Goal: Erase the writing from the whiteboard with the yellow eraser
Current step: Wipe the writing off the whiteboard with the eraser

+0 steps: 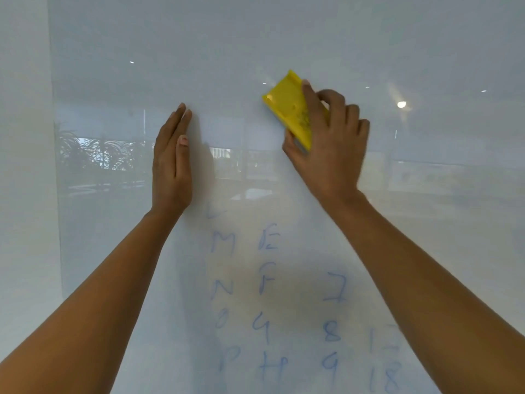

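Two hands meet the whiteboard (284,38). Our left hand (172,166) rests against it nearer the left edge, fingers straight, its grip released. Our right hand (329,146) has its grip clasped round the yellow eraser (287,109), held tilted against the board above the faint blue writing (267,280).

A plain pale wall (25,166) runs down at 9 o'clock. Faint reflections show a window (85,143) with palm-like plants (110,155) toward 9 o'clock, a round lamp (401,104) at 2 o'clock and small light spots (264,83) near 12 o'clock.
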`<state>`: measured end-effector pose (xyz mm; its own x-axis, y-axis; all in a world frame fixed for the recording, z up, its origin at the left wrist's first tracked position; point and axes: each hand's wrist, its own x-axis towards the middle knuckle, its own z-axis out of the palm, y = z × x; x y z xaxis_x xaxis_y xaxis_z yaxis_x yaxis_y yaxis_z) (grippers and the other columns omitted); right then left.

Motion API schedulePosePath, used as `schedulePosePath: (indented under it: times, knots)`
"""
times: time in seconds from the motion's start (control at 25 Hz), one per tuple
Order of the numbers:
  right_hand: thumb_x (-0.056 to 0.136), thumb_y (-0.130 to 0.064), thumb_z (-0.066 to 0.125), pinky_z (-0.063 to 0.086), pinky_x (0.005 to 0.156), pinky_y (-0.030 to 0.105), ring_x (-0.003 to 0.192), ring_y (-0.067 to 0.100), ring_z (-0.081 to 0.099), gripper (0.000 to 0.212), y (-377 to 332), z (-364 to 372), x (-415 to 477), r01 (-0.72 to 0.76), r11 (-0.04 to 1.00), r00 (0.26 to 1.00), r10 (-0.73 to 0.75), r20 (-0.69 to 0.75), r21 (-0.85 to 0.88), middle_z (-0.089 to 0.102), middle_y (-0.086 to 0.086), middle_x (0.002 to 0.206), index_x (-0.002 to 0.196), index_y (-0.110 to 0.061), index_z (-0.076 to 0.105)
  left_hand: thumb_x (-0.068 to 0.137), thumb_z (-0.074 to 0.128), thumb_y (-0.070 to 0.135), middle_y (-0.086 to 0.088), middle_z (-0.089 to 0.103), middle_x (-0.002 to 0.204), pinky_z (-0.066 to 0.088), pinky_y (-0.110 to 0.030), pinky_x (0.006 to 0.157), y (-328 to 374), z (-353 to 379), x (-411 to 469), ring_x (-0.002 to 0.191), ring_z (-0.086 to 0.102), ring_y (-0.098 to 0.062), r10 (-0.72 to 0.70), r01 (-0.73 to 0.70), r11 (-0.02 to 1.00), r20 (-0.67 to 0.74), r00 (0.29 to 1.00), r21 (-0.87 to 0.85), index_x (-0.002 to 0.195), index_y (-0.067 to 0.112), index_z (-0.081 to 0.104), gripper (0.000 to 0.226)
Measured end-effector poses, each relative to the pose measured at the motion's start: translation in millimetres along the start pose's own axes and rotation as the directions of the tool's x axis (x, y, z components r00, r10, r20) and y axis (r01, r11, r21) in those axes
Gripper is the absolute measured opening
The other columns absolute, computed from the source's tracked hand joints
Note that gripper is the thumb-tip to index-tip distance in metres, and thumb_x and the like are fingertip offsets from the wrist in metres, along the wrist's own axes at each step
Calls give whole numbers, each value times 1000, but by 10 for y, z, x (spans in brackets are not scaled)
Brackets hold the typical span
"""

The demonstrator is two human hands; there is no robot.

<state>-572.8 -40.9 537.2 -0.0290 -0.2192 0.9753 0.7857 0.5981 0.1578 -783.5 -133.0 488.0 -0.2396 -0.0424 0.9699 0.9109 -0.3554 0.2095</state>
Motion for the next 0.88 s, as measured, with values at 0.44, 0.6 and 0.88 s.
schedulePosePath:
  times: [0.44,0.6,0.88]
  knots:
    - [74,-43,62,33,68,36,79,24,56,63,-451,-18,-833,583,794,793,-602,91,171,64,0,118,132,-21,53,101,24,16,1,42,147,25,-29,118,-45,-161,1,139,33,-6,-76,86,986,78,994,-144,138,10,47,44]
    - [76,-40,58,32,66,36,79,27,52,63,-648,100,-481,197,977,977,-203,71,78,61,2,118,135,-20,50,101,24,16,-1,39,149,24,-34,119,-49,-151,-19,141,29,-9,-55,64,991,79,995,-114,139,9,45,44]
    - [73,-44,64,42,70,30,81,20,59,64,-450,-255,-1700,718,646,625,-762,169,260,63,-6,120,133,-24,53,102,26,14,-2,32,154,13,-10,116,-51,-128,-73,144,21,-11,21,-35,992,114,993,120,144,9,36,43]
